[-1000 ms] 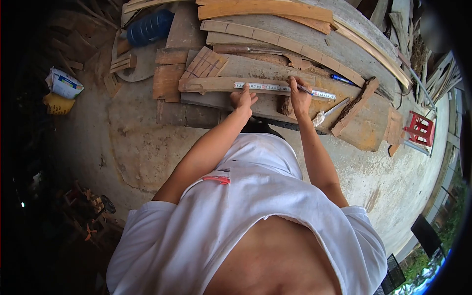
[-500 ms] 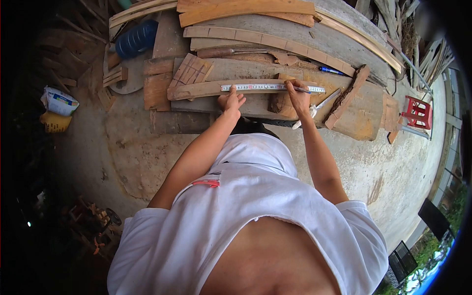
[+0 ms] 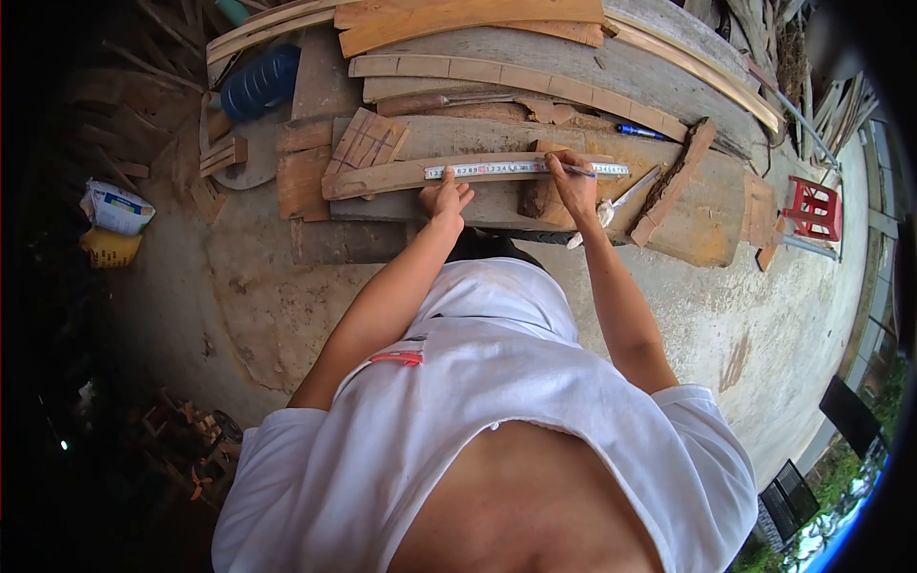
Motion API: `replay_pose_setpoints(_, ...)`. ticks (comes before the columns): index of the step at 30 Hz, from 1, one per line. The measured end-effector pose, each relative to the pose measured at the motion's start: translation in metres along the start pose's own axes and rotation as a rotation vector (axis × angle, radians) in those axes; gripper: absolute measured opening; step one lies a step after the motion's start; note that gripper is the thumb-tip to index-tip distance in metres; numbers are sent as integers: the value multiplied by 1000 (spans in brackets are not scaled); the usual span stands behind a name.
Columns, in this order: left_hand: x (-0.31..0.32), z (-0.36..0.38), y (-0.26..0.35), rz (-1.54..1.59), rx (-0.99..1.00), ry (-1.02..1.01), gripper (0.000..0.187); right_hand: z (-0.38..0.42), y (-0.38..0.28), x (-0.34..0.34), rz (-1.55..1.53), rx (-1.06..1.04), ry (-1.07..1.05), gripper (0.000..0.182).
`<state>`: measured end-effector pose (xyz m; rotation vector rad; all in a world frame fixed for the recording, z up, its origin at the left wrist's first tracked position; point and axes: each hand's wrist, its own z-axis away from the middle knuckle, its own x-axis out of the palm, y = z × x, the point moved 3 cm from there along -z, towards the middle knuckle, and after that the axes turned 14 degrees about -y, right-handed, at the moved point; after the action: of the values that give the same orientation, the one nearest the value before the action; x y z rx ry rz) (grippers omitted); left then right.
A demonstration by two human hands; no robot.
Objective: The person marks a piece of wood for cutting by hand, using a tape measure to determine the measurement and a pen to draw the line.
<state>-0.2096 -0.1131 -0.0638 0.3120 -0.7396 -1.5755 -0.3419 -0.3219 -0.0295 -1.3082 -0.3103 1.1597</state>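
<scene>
- Folding rule [image 3: 525,169] lies flat along a curved wooden strip [image 3: 382,177] near the worktop's [image 3: 707,229] front edge; black numerals printed on it, too small to read for sure.
- Left hand [image 3: 445,198] open, fingers spread, pressing on the rule's left part.
- Right hand [image 3: 571,184] closed around a pen [image 3: 576,171], tip at the rule near its right part.
- Small wood block [image 3: 537,198] just beside the right hand, front edge.
- White-handled tool [image 3: 611,206] lies right of the right hand.
- Blue marker [image 3: 637,131] further back on the boards.
- Blue water jug [image 3: 260,82] at the worktop's far left corner; contents unclear.
- White printed bag [image 3: 117,206] and yellow bag [image 3: 110,246] on the floor, left; print unreadable.
- Red plastic stool [image 3: 812,208] beyond the right end.
</scene>
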Motion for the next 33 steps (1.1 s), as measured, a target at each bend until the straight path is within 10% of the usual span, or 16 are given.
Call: replay_pose_setpoints(33, 2, 2, 1, -4, 18, -5, 31, 1, -4, 4, 51, -53, 58, 31)
